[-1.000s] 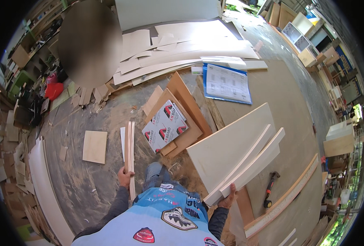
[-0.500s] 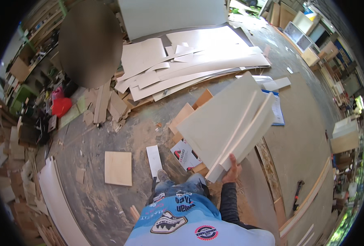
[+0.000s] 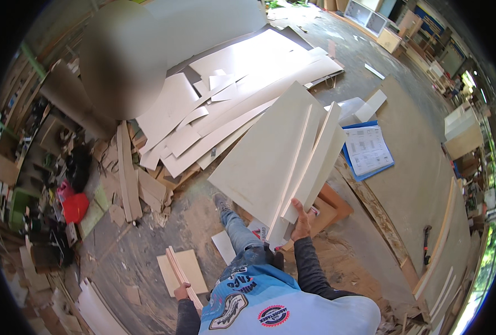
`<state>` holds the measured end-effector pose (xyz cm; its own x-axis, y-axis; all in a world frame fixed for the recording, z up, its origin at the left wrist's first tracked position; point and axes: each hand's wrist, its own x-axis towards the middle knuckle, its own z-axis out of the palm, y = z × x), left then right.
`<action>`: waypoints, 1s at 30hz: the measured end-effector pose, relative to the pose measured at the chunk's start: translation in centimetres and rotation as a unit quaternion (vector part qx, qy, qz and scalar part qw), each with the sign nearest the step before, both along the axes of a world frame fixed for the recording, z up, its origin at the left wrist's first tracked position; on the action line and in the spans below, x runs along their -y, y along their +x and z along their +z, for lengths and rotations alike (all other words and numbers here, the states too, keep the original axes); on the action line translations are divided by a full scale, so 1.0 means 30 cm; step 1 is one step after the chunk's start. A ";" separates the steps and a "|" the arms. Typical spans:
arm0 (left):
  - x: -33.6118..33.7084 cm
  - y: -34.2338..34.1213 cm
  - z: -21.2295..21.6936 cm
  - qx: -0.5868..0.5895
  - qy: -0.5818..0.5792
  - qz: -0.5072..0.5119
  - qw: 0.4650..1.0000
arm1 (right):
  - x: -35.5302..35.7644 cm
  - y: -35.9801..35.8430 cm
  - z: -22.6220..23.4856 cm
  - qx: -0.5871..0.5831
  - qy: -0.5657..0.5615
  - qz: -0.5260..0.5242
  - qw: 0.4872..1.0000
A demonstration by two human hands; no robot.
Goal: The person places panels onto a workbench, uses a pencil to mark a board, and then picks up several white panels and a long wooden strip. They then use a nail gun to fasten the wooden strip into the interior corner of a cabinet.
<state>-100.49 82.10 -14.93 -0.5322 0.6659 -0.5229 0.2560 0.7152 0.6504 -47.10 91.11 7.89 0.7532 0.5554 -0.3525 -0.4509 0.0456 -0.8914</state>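
Observation:
My right hand (image 3: pixel 301 221) is closed on the near end of a stack of pale boards. A wide grey-white panel (image 3: pixel 259 156) makes up most of the stack, with narrow boards (image 3: pixel 321 159) lying lengthwise along its right side. The stack is held tilted, reaching away from me. Low on the left, my left hand (image 3: pixel 182 291) grips a few slim wooden strips (image 3: pixel 176 264). Those strips pass over a square light-wood board (image 3: pixel 196 271) on the floor. Only part of each hand's fingers shows.
White sheets (image 3: pixel 225 106) lie in an uneven pile ahead. At right, a blue clipboard with papers (image 3: pixel 369 149) and a hammer (image 3: pixel 426 245) rest on a large flat board (image 3: pixel 415 184). Brown offcuts (image 3: pixel 333 202) sit beneath the held stack; scrap wood (image 3: pixel 129 184) stands left.
My left hand has come into view at lower left with wooden strips in it. The held stack has shifted left in the picture, as has my viewpoint, and one leg has stepped forward.

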 end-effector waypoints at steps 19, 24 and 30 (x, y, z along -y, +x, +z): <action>-1.768 0.255 -0.039 -0.085 0.008 -0.381 0.921 | -0.862 0.367 -0.027 0.024 0.019 -0.243 0.970; -2.121 0.581 -0.025 -0.057 -0.042 -0.417 0.906 | -1.004 0.514 -0.022 0.014 0.018 -0.305 0.952; -2.586 1.064 -0.050 -0.037 -0.064 -0.467 0.881 | -1.216 0.819 -0.013 0.041 0.035 -0.395 0.917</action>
